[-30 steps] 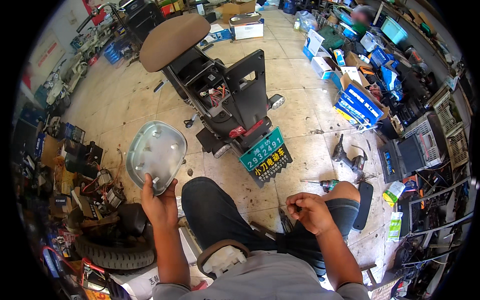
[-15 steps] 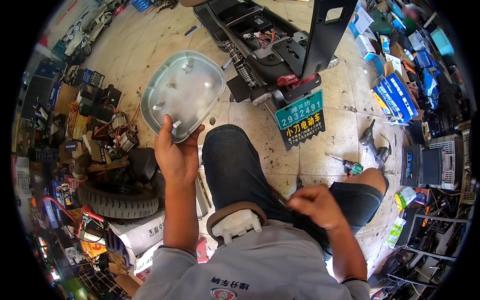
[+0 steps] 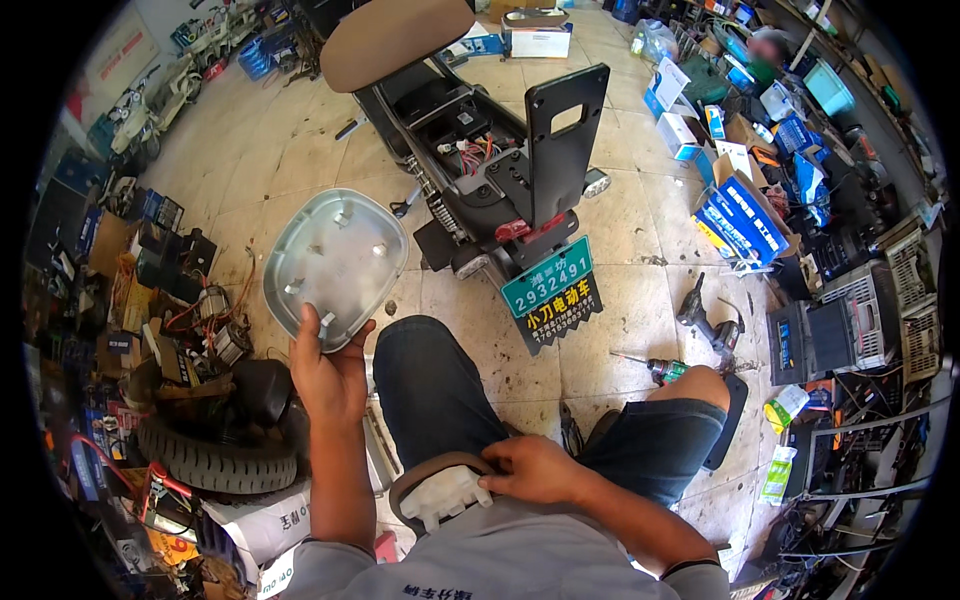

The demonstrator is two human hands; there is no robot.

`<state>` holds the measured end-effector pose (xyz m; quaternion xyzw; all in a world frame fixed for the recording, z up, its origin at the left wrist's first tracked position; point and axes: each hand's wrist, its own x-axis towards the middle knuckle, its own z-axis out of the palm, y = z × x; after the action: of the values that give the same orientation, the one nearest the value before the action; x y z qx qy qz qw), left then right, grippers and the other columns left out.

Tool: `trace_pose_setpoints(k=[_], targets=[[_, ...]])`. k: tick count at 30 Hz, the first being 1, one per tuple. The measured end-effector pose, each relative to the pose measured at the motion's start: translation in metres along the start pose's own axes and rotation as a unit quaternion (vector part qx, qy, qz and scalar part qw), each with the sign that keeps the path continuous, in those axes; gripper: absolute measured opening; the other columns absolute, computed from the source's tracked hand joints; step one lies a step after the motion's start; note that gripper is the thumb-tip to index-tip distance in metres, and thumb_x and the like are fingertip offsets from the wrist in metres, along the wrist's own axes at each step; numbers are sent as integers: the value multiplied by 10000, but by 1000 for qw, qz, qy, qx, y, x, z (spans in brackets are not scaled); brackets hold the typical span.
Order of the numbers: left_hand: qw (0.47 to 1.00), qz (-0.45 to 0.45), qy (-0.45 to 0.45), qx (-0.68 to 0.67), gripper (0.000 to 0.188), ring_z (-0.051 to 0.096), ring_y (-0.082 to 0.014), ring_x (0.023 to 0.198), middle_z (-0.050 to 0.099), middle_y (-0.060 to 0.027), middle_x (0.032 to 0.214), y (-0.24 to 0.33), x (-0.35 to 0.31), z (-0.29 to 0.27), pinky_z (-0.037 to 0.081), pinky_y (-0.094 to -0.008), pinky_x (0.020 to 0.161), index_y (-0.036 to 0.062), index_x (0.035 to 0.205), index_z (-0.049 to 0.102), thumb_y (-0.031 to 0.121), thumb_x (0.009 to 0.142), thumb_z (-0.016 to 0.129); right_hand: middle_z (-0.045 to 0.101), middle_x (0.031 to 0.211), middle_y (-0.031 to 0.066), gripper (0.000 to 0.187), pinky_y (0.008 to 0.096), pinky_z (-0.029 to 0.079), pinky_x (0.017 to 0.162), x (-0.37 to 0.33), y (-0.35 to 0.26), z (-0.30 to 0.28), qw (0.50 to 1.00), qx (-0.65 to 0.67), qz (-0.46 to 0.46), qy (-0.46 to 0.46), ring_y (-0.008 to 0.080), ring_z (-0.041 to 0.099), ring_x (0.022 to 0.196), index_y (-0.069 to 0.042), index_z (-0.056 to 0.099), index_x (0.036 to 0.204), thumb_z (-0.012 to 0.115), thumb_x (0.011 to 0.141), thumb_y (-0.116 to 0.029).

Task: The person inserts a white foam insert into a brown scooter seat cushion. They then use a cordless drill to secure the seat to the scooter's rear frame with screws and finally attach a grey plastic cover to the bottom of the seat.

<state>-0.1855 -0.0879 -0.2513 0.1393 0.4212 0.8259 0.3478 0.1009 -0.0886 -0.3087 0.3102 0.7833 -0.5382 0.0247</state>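
My left hand (image 3: pixel 333 380) holds up a shallow, rounded pale-grey panel (image 3: pixel 340 265) by its near edge, thumb on the inner face. Several small clips or posts stand on that face. On my lap rests a brown-rimmed piece (image 3: pixel 405 490) with a white plastic moulding (image 3: pixel 447 497). The fingers of my right hand (image 3: pixel 540 470) are closed on its right edge, partly hiding it. Ahead stands an electric scooter (image 3: pixel 500 180) with its brown seat (image 3: pixel 400 42) raised, showing wires inside. A black upright bracket (image 3: pixel 548 165) with a rectangular slot rises at its rear.
On the tiled floor (image 3: pixel 620 240) to the right lie a black power tool (image 3: pixel 705 318) and a green-handled screwdriver (image 3: pixel 665 371). A tyre (image 3: pixel 215 455) and cluttered parts line the left. Blue-and-white boxes (image 3: pixel 738 225) and crates (image 3: pixel 860 320) crowd the right.
My right hand has moved left from above my thigh onto the brown-rimmed piece. The view has shifted, showing more of the seat; my left hand keeps hold of the panel.
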Motion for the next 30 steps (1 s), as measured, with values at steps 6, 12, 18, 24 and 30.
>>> trace_pose_setpoints(k=[6,12,18,24,30], targets=[[999,21,-48,9,408,688,-263,1096,647,-121,1294,2,-3,24,623,-435,827,30,1381,538,301,1077,565,704,821,114,454,377,535,717,6,7,8,1000,17,-8,8,270,696,780,-32,733,1153,791,867,-381],[999,21,-47,8,410,693,-262,1092,652,-117,1290,4,-4,32,621,-437,833,38,1385,537,311,1081,556,739,852,166,333,390,560,713,7,3,4,992,125,-6,32,286,728,783,-3,723,1056,769,871,-276],[997,-43,-42,43,383,699,-270,1081,674,-105,1249,6,3,-3,619,-449,853,38,1345,577,293,1060,599,652,759,52,290,293,499,657,-6,2,-63,944,227,6,240,104,580,715,54,706,1044,775,905,-191],[975,-153,-91,131,443,703,-239,1079,688,-108,1208,8,-30,-62,597,-392,909,-4,1345,578,285,1018,656,632,765,-5,203,233,445,625,-39,3,-132,902,229,23,366,51,558,707,72,718,1010,756,911,-101],[878,-202,-158,405,457,612,-156,994,682,-64,1109,-7,-134,-107,503,-337,905,1,1355,587,265,998,695,674,801,20,209,240,448,631,-58,-4,-164,882,216,32,417,68,570,716,75,725,1009,729,909,-108]])
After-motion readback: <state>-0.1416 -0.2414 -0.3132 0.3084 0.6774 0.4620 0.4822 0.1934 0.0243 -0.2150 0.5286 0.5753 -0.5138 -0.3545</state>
